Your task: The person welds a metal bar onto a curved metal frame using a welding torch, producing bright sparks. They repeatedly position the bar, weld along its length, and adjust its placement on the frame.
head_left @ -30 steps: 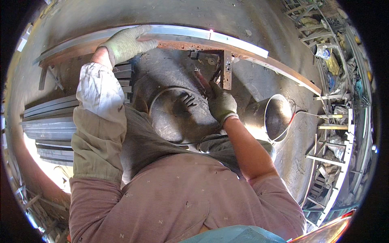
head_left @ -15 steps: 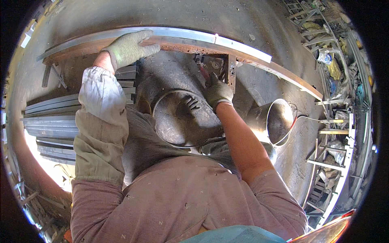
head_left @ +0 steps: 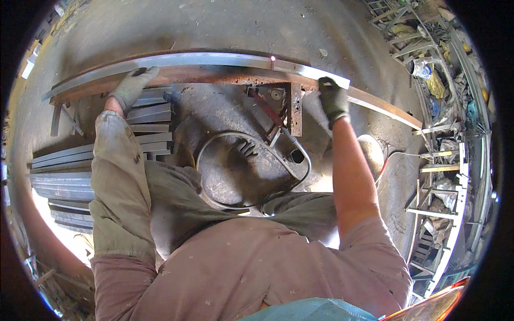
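A long grey metal bar (head_left: 214,60) lies along a rusty steel beam (head_left: 214,75). A small glowing spot shows near its right part. My left hand (head_left: 134,88), in a pale work glove, grips the bar on the left side. At the bar's right end my right hand (head_left: 333,99), gloved too, has its fingers curled over the edge; part of the grip is hidden. Between the hands, a red-handled tool (head_left: 266,109) with a grey cable (head_left: 302,150) rests against the rusty bracket (head_left: 295,109) under the beam.
Several grey metal profiles (head_left: 64,179) are stacked at my left. A round metal drum or hoop (head_left: 201,171) stands between my legs. Another round container (head_left: 370,155) is by my right knee. Racks with ladder-like frames and scrap (head_left: 455,203) line the right side.
My right hand has let go of the red-handled tool and moved right and up to the bar's end. My left hand has shifted left along the bar, its fingers closing on it.
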Demonstrator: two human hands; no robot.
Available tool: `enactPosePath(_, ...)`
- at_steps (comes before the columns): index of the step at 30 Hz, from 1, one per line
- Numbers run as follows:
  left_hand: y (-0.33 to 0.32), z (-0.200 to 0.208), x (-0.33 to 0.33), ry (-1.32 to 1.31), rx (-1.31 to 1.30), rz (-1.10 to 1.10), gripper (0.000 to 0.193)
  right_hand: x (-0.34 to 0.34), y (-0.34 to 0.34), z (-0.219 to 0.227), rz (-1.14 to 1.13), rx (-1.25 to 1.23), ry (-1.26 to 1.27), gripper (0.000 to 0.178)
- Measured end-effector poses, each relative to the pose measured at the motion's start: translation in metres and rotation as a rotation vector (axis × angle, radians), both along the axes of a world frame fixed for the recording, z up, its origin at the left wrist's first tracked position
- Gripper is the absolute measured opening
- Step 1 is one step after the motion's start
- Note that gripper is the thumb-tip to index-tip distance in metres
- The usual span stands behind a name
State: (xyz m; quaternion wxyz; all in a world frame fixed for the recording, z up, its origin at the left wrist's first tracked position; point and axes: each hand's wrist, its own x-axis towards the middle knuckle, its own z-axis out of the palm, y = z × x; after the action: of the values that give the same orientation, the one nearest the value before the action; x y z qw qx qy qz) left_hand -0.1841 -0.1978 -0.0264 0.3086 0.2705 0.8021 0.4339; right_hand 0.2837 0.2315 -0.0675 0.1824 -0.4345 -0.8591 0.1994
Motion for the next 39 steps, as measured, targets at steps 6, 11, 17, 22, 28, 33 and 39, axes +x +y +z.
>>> enactPosePath(6,0.015,-0.04,-0.015,-0.218,-0.039,0.338,0.085,0.037,0.1,-0.013,-0.549,-0.771,0.514,0.046)
enactPosePath(11,-0.001,-0.088,-0.052,-0.286,0.04,0.424,0.077,0.019,0.122,-0.047,-0.548,-1.036,0.66,0.044)
enactPosePath(17,0.068,-0.13,-0.062,-0.209,0.28,0.51,0.088,0.097,0.212,-0.039,-0.14,-1.099,0.596,0.04)
enactPosePath(22,0.055,-0.105,-0.02,-0.461,0.375,0.646,0.088,0.141,0.151,-0.022,-0.305,-1.087,0.517,0.033)
enactPosePath(28,0.039,-0.085,-0.025,-0.62,0.703,0.709,0.078,0.192,0.109,0.014,-0.118,-0.792,0.466,0.031)
enactPosePath(33,0.041,-0.062,-0.024,-0.719,1.031,0.802,0.066,0.227,0.075,0.011,-0.172,-0.632,0.602,0.031)
enactPosePath(39,0.089,0.009,0.024,-0.872,1.134,0.541,0.07,0.297,0.002,0.038,-0.287,-0.442,0.732,0.031)
